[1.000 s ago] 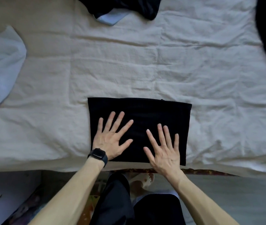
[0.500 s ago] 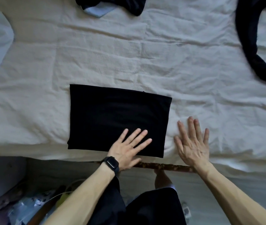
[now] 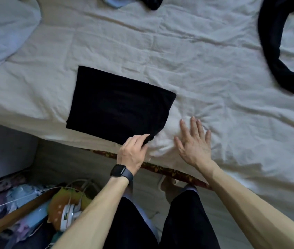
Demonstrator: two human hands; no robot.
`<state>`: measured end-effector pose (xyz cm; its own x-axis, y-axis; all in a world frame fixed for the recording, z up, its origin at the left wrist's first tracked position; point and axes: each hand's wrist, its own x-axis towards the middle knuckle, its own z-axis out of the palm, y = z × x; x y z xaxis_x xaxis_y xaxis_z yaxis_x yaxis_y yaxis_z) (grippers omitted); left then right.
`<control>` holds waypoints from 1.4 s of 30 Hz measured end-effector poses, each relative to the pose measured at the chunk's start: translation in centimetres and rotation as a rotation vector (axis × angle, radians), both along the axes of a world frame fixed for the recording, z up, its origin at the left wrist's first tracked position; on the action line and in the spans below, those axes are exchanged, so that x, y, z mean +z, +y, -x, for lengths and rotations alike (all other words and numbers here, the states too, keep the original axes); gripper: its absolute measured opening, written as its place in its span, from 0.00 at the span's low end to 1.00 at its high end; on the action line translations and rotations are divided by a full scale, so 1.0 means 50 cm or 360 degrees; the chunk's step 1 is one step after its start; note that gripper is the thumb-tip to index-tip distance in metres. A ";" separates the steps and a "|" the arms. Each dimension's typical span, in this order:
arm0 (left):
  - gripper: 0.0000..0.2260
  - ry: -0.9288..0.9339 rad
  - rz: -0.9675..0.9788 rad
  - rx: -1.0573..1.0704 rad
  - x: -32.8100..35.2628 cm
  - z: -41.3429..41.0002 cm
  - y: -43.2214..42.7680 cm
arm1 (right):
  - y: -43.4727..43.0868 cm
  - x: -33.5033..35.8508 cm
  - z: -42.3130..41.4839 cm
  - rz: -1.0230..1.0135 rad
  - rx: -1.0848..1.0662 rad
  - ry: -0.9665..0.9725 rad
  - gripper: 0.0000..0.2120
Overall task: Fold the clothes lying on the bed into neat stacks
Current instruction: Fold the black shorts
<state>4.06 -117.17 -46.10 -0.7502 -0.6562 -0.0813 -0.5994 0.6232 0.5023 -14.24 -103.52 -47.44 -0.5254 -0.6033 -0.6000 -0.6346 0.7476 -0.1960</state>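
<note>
A black garment folded into a flat rectangle [image 3: 119, 105] lies near the front edge of the bed [image 3: 205, 56]. My left hand [image 3: 133, 151], with a dark watch on its wrist, pinches the rectangle's near right corner. My right hand [image 3: 194, 142] lies flat on the cream sheet just right of the garment, fingers straight and spread, holding nothing. An unfolded black garment [image 3: 277, 44] trails down the far right of the bed. Another dark garment with a pale blue piece [image 3: 135, 1] sits at the top edge.
A pale blue cloth [image 3: 4, 31] is bunched at the bed's far left. Below the bed's front edge are my dark trousers, a foot in a sandal, and a clutter [image 3: 40, 209] of cables, a white gadget and bright fabric on the floor at left.
My left hand slid off the top of the folded garment to its near right corner and now pinches it. My right hand stays flat on the sheet beside it. The view shifted left.
</note>
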 end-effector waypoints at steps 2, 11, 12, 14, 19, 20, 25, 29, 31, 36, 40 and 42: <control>0.12 0.0004 -0.0272 0.0499 0.044 0.017 0.000 | -0.017 0.030 0.015 0.0071 -0.0040 -0.0010 0.32; 0.09 0.0179 -0.0607 0.1033 0.122 0.034 -0.024 | -0.235 0.100 0.077 0.0496 -0.1352 -0.1212 0.35; 0.09 0.0178 -0.0598 0.0996 0.124 0.031 -0.025 | -0.252 0.098 0.075 0.0546 -0.1448 -0.1289 0.32; 0.08 0.0142 -0.0560 0.0869 0.130 0.026 -0.026 | -0.279 0.086 0.073 0.0588 -0.1575 -0.1273 0.21; 0.08 0.0109 -0.0527 0.0574 0.136 0.004 -0.035 | -0.296 0.077 0.070 0.0534 -0.1617 -0.1003 0.03; 0.09 0.0107 -0.0518 0.0496 0.133 -0.003 -0.038 | -0.299 0.084 0.068 0.0500 -0.1607 -0.0996 0.04; 0.12 0.0063 -0.0301 0.0015 0.114 -0.026 -0.056 | -0.321 0.078 0.067 0.0333 -0.1447 -0.0764 0.29; 0.11 0.0120 -0.0484 0.0116 0.123 -0.015 -0.086 | -0.352 0.113 0.051 0.0333 -0.1430 -0.0609 0.08; 0.09 0.0147 -0.0668 0.0325 0.142 -0.020 -0.110 | -0.381 0.144 0.038 0.0349 -0.1454 -0.0589 0.08; 0.06 0.0307 -0.0923 0.0985 0.168 -0.095 -0.190 | -0.511 0.197 -0.015 0.0357 -0.1333 -0.0530 0.09; 0.05 0.0361 -0.1083 0.1425 0.158 -0.158 -0.282 | -0.664 0.199 -0.093 0.0296 -0.1101 -0.0435 0.07; 0.05 0.0346 -0.1162 0.1598 0.143 -0.183 -0.328 | -0.733 0.186 -0.141 0.0248 -0.0979 -0.0389 0.11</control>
